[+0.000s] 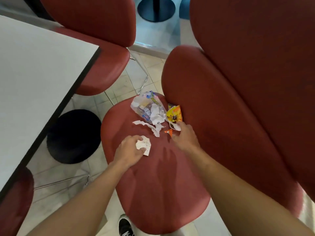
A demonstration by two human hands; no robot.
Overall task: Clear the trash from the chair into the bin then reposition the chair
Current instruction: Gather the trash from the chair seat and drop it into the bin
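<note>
A red padded chair (158, 181) stands in front of me with trash on the far part of its seat. My left hand (129, 149) grips a crumpled white paper (144, 145) near the seat's middle. My right hand (185, 134) reaches over a small orange scrap (168, 131), its fingertips at a white wrapper edge (176, 126). Beyond lie a clear plastic bag with paper inside (147, 109), a torn white paper strip (150, 127) and a yellow-orange snack packet (174, 113) against the backrest. No bin is recognisable.
A white table (34, 79) with a dark edge fills the left, its black round base (74, 136) on the tiled floor. Another red chair (102, 65) stands behind it, a third at bottom left (15, 201). My black shoe (125, 226) shows under the seat.
</note>
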